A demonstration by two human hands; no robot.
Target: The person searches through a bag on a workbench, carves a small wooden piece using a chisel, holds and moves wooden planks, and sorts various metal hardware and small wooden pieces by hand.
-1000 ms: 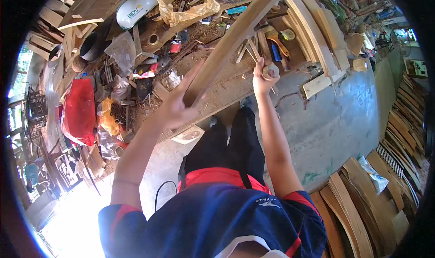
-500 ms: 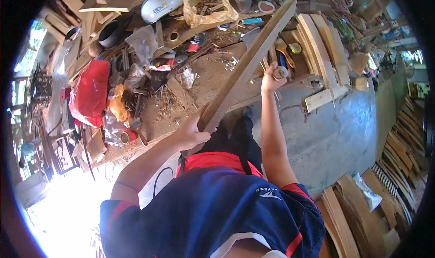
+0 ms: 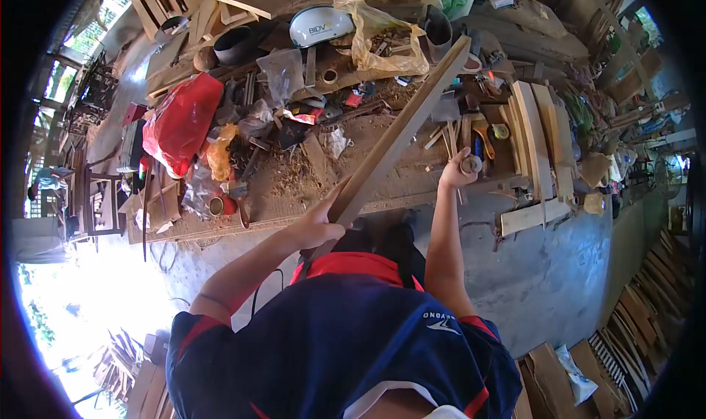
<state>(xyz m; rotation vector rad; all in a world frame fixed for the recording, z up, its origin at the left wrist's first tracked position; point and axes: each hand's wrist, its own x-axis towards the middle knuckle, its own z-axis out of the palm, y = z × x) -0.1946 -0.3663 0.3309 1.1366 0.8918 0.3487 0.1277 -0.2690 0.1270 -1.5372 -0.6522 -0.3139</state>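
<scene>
My left hand is closed around the lower end of a long squared wooden beam. The beam slants up and away to the right over the cluttered workbench. Farther right, my right hand is wrapped round a tool with a round, worn end facing me; the rest of it is mostly hidden, so its kind is unclear. Just beyond that hand lie a brush with an orange-brown handle and a tape roll. Thin sticks rest beside it.
Curved boards are stacked on the bench's right side. A red plastic bag, a white helmet and a yellowish bag of scraps sit at the left and back. More planks lean at the lower right.
The camera view has shifted, so the bench items appear farther right and lower. Both hands keep their holds; the right hand and the beam's far end sit lower in view.
</scene>
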